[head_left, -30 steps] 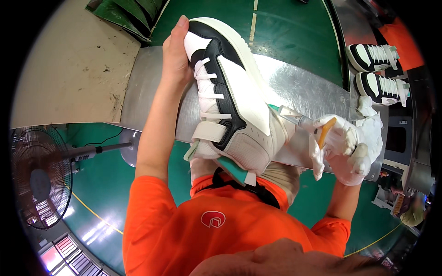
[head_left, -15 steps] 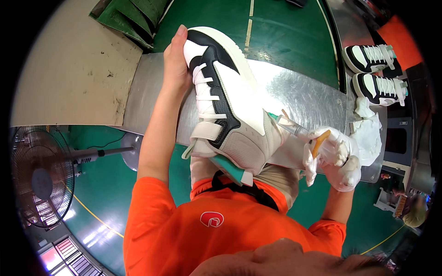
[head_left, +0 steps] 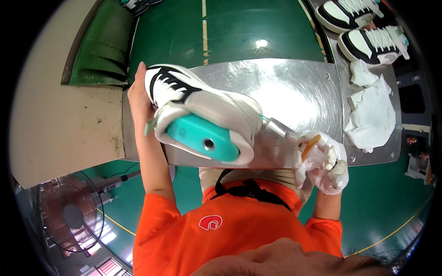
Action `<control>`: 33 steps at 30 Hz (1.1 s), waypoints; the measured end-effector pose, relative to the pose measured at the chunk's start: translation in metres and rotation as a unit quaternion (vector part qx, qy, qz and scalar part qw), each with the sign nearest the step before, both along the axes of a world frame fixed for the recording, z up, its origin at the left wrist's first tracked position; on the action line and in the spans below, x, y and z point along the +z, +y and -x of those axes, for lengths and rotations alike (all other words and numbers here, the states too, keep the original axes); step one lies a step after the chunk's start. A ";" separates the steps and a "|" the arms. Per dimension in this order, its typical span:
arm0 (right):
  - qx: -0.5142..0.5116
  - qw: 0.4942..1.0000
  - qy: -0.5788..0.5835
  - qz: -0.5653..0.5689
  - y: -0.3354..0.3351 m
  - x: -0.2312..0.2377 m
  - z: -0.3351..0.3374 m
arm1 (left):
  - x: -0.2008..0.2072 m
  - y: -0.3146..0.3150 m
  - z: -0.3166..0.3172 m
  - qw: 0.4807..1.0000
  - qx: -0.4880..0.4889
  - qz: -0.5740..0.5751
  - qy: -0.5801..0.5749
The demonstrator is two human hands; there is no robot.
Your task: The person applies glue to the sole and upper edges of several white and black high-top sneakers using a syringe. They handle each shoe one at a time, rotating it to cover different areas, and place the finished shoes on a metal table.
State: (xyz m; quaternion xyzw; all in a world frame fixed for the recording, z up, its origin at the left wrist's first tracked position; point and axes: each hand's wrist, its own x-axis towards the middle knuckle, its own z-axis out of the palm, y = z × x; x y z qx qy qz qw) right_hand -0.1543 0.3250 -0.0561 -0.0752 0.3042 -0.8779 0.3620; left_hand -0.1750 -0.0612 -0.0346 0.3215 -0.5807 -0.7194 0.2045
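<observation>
A white, black and beige sneaker [head_left: 214, 108] lies tilted over the steel worktop, its collar facing me. Inside it sits a teal shoe last [head_left: 193, 131] with a round metal-rimmed hole. At the toe end, my bare left hand [head_left: 139, 94] grips the sneaker, its fingers partly hidden behind it. My right hand [head_left: 324, 161], in a white glove, is closed round a clear syringe-like applicator [head_left: 280, 128]. The applicator's thin green tip reaches the heel side of the sole; whether it touches cannot be told. A yellow-brown piece [head_left: 311, 146] shows at the gloved fingers.
Beyond the steel worktop [head_left: 294, 83] runs a green conveyor belt [head_left: 258, 27]. Two similar sneakers [head_left: 368, 48] stand at the far right, above crumpled white cloth [head_left: 373, 112]. A beige panel [head_left: 69, 129] and green flaps [head_left: 103, 50] border the left. A fan [head_left: 71, 211] stands lower left.
The sneaker has swung down and turned, so its collar and teal last now face me. My left hand moved left and nearer with it. My right hand still holds the applicator at the heel.
</observation>
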 end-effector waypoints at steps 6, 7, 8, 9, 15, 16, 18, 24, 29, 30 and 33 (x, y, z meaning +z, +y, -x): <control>-0.040 0.999 -0.003 0.002 -0.010 -0.017 -0.017 | -0.013 -0.029 -0.016 0.987 -0.019 0.127 -0.094; -0.045 0.999 0.024 0.005 -0.011 -0.021 -0.019 | -0.016 -0.027 -0.023 0.988 -0.048 0.133 -0.060; -0.048 0.998 0.051 0.009 -0.012 -0.023 -0.021 | -0.021 -0.044 -0.029 0.991 -0.058 0.084 -0.087; -0.049 0.999 0.021 0.013 -0.014 -0.023 -0.024 | -0.023 -0.051 -0.037 0.990 -0.069 0.096 -0.075; -0.075 0.997 -0.004 -0.036 -0.019 -0.013 -0.034 | -0.002 -0.021 -0.115 0.928 -0.015 0.213 -0.306; -0.077 0.996 0.003 -0.054 -0.020 -0.011 -0.035 | 0.000 -0.013 -0.135 0.949 -0.055 0.166 -0.262; -0.063 0.996 0.007 -0.064 -0.022 -0.008 -0.036 | 0.011 0.013 -0.171 0.958 -0.093 0.101 -0.252; -0.018 1.000 -0.024 -0.002 -0.028 -0.006 -0.045 | -0.001 0.068 -0.254 0.947 -0.217 -0.081 -0.222; -0.053 0.998 0.032 -0.012 -0.036 -0.008 -0.071 | -0.021 0.088 -0.270 0.925 -0.256 -0.127 -0.250; -0.051 0.998 0.032 -0.027 -0.038 -0.006 -0.076 | -0.016 0.097 -0.266 0.929 -0.251 -0.133 -0.236; -0.036 0.997 0.044 -0.049 -0.039 -0.006 -0.092 | -0.013 0.097 -0.260 0.913 -0.305 -0.182 -0.203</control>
